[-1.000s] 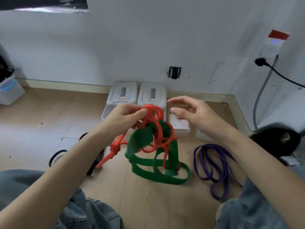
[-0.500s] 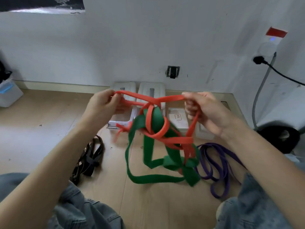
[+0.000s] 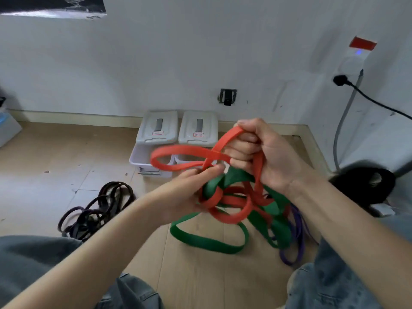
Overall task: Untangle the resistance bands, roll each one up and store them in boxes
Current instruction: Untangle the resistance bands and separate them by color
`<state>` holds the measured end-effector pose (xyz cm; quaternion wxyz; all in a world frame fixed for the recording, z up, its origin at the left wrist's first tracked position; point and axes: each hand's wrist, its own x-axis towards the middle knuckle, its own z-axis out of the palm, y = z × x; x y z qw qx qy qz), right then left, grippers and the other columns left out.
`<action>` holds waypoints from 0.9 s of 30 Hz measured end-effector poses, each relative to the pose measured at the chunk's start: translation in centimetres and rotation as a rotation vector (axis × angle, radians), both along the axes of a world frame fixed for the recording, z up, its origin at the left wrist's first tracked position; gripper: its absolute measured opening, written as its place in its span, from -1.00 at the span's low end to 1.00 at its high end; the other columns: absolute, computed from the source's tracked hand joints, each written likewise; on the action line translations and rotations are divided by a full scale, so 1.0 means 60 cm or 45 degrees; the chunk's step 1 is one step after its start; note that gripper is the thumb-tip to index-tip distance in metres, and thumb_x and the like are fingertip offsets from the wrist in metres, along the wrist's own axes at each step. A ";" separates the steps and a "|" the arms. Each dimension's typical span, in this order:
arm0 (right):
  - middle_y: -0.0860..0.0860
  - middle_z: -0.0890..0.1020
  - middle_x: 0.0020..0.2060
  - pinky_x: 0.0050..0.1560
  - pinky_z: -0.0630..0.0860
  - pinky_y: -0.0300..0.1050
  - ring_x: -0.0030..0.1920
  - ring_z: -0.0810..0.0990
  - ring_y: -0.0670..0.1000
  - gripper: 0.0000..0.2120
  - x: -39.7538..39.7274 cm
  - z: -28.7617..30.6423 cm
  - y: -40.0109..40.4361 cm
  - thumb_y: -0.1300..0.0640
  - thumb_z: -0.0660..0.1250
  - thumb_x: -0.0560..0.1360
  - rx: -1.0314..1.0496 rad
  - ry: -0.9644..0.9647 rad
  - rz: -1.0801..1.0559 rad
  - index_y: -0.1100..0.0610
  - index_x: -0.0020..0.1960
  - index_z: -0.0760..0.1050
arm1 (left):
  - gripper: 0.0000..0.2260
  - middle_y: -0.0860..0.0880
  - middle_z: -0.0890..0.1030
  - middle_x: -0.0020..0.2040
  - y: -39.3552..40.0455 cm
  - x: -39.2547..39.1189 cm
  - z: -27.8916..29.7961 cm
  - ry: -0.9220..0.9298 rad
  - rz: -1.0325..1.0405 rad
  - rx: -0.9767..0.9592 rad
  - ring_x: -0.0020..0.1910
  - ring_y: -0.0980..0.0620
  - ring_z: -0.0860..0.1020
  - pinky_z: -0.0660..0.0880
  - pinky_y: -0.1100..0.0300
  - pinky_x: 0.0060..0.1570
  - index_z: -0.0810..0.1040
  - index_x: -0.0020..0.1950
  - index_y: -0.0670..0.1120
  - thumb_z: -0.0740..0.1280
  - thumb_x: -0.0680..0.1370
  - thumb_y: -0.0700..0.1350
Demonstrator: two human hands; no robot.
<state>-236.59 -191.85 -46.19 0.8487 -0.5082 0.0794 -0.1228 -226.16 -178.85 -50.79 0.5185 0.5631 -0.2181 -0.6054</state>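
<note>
The right hand (image 3: 265,157) has its grip clamped on the orange band (image 3: 185,158), fingers curled round several strands at the top of the tangle, with one flat loop of that band standing out toward the two white boxes (image 3: 176,132). The left hand (image 3: 187,192) sits just below it, its thumb and fingers pinching into the knot where the orange band wraps round the green band (image 3: 209,244); exactly which strand that grip holds is hard to tell, but it looks like the orange one. The tangle hangs in the air in front of the boxes, and the green band's lower loops trail down to the wooden floor (image 3: 55,157) nearer the person than the boxes. A purple band (image 3: 296,248) lies on the floor behind the green loops, on the right of the boxes and closer to the person's knee. A dark band bundle (image 3: 98,208) lies on the floor to the left of the boxes, well apart from the tangle. The boxes stand side by side against the wall, lids propped up.
</note>
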 end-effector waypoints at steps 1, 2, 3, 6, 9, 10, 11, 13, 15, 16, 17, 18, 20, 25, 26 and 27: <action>-0.08 0.10 -0.55 -0.53 0.04 -0.24 -0.52 0.05 -0.10 -0.65 0.002 -0.003 0.004 0.09 0.19 0.47 0.053 -0.028 0.043 0.03 -0.44 0.15 | -0.70 -0.14 0.67 0.00 -0.007 -0.010 -0.005 0.041 0.138 -0.050 -0.06 -0.07 0.66 0.62 0.04 -0.09 0.61 0.02 -0.07 0.44 0.36 0.03; -0.08 0.09 -0.55 -0.53 0.04 -0.24 -0.51 0.05 -0.10 -0.65 0.004 -0.005 0.004 0.08 0.20 0.46 0.118 -0.045 0.055 0.04 -0.45 0.16 | -0.73 -0.19 0.66 0.01 -0.010 -0.012 -0.007 0.026 0.253 -0.059 -0.07 -0.10 0.65 0.62 0.04 -0.10 0.60 0.03 -0.12 0.44 0.38 -0.07; -0.08 0.10 -0.56 -0.55 0.05 -0.26 -0.52 0.05 -0.10 -0.65 0.004 -0.006 -0.002 0.07 0.21 0.47 0.166 -0.034 0.027 0.04 -0.45 0.18 | -0.73 -0.22 0.65 0.01 -0.011 -0.008 -0.008 0.008 0.320 -0.045 -0.08 -0.12 0.65 0.62 0.04 -0.12 0.58 0.07 -0.15 0.44 0.40 -0.16; -0.11 0.17 -0.60 -0.58 0.09 -0.30 -0.55 0.10 -0.11 -0.62 -0.005 -0.009 -0.039 0.10 0.20 0.54 -0.082 0.296 -0.285 0.05 -0.42 0.22 | -0.58 -0.20 0.67 -0.08 0.002 0.036 0.003 0.058 0.380 -0.027 -0.18 -0.11 0.67 0.60 0.13 -0.27 0.50 0.16 -0.20 0.44 0.32 -0.21; -0.08 0.28 -0.56 -0.54 0.23 -0.30 -0.55 0.22 -0.11 -0.64 -0.016 -0.022 -0.072 0.04 0.24 0.57 -0.908 0.710 -0.563 0.09 -0.38 0.34 | -0.50 -0.18 0.66 -0.07 0.025 0.085 0.029 0.055 0.297 -0.088 -0.19 -0.06 0.66 0.60 0.15 -0.21 0.51 0.14 -0.21 0.50 0.24 -0.13; -0.06 0.32 -0.53 -0.48 0.26 -0.28 -0.53 0.27 -0.10 -0.64 -0.016 -0.027 -0.078 0.02 0.26 0.56 -1.203 0.771 -0.612 0.10 -0.38 0.37 | -0.55 -0.18 0.66 -0.07 0.032 0.095 0.034 0.063 0.239 -0.114 -0.19 -0.04 0.65 0.60 0.15 -0.19 0.54 0.12 -0.20 0.48 0.26 -0.13; -0.05 0.35 -0.50 -0.45 0.26 -0.29 -0.50 0.31 -0.10 -0.66 -0.014 -0.032 -0.080 0.01 0.26 0.56 -1.450 0.789 -0.632 0.10 -0.36 0.38 | -0.64 -0.16 0.67 -0.12 0.038 0.099 0.038 0.075 0.207 -0.145 -0.24 -0.01 0.65 0.60 0.18 -0.23 0.59 0.05 -0.19 0.43 0.29 -0.13; -0.07 0.42 -0.45 -0.47 0.27 -0.39 -0.45 0.39 -0.15 -0.73 -0.011 -0.038 -0.072 0.00 0.25 0.56 -1.706 0.789 -0.561 0.09 -0.27 0.41 | -0.76 -0.11 0.67 -0.23 0.045 0.100 0.041 0.097 0.211 -0.200 -0.33 0.04 0.63 0.58 0.23 -0.30 0.66 -0.09 -0.16 0.40 0.30 -0.10; -0.10 0.46 -0.40 -0.50 0.33 -0.41 -0.43 0.44 -0.20 -0.84 -0.008 -0.044 -0.053 0.01 0.25 0.56 -1.819 0.773 -0.403 0.11 -0.06 0.41 | -0.69 -0.15 0.65 -0.13 0.042 0.101 0.042 0.141 0.273 -0.233 -0.19 -0.03 0.63 0.62 0.11 -0.16 0.66 -0.05 -0.19 0.43 0.29 -0.05; -0.10 0.46 -0.38 -0.50 0.34 -0.41 -0.43 0.44 -0.20 -0.83 -0.007 -0.045 -0.042 0.03 0.26 0.55 -1.882 0.747 -0.355 0.11 0.06 0.38 | -0.67 -0.17 0.63 -0.08 0.039 0.104 0.040 0.161 0.340 -0.230 -0.09 -0.08 0.60 0.60 0.04 -0.03 0.65 -0.03 -0.20 0.43 0.30 -0.03; -0.09 0.47 -0.35 -0.50 0.35 -0.41 -0.41 0.46 -0.19 -0.74 -0.006 -0.045 -0.032 0.06 0.29 0.54 -1.959 0.707 -0.333 0.09 0.17 0.34 | -0.69 -0.17 0.61 -0.07 0.036 0.104 0.040 0.185 0.422 -0.217 -0.02 -0.10 0.56 0.55 0.01 0.10 0.64 -0.04 -0.20 0.40 0.33 -0.03; -0.05 0.49 -0.24 -0.45 0.35 -0.41 -0.32 0.49 -0.15 -0.63 -0.006 -0.046 -0.024 0.09 0.32 0.52 -2.071 0.657 -0.322 0.06 0.27 0.29 | -0.74 -0.15 0.60 -0.10 0.032 0.105 0.040 0.213 0.507 -0.197 -0.01 -0.09 0.53 0.49 0.01 0.17 0.63 -0.08 -0.20 0.37 0.37 -0.04; 0.09 0.44 0.08 -0.11 0.42 -0.29 0.03 0.46 0.01 -0.44 -0.007 -0.049 -0.010 0.14 0.40 0.45 -2.350 0.519 -0.340 0.03 0.38 0.27 | -0.79 -0.08 0.55 -0.23 0.026 0.103 0.041 0.281 0.651 -0.170 -0.15 0.01 0.51 0.45 0.05 0.17 0.61 -0.18 -0.18 0.32 0.45 -0.05; 0.07 0.44 0.06 0.04 0.30 -0.07 0.07 0.23 -0.06 -0.45 -0.002 -0.066 0.021 -0.26 0.33 0.34 -2.363 0.200 -0.231 0.15 0.10 0.56 | -0.82 -0.01 0.50 -0.32 0.021 0.102 0.042 0.419 0.714 -0.179 -0.36 0.13 0.48 0.56 0.25 -0.24 0.49 -0.21 -0.15 0.33 0.47 -0.04; 0.01 0.42 0.01 0.05 0.30 -0.09 0.03 0.23 -0.09 -0.50 0.002 -0.068 0.030 -0.28 0.36 0.33 -2.215 0.252 -0.132 0.10 0.04 0.59 | -0.83 -0.01 0.51 -0.29 0.024 0.101 0.044 0.434 0.674 -0.183 -0.32 0.12 0.47 0.56 0.25 -0.18 0.50 -0.20 -0.14 0.34 0.45 -0.03; -0.05 0.40 -0.03 0.06 0.33 -0.13 0.01 0.26 -0.10 -0.57 0.005 -0.072 0.038 -0.25 0.41 0.32 -2.022 0.281 -0.064 0.06 -0.01 0.60 | -0.82 -0.03 0.52 -0.26 0.025 0.099 0.048 0.431 0.620 -0.185 -0.28 0.11 0.47 0.54 0.23 -0.10 0.53 -0.19 -0.14 0.36 0.42 -0.03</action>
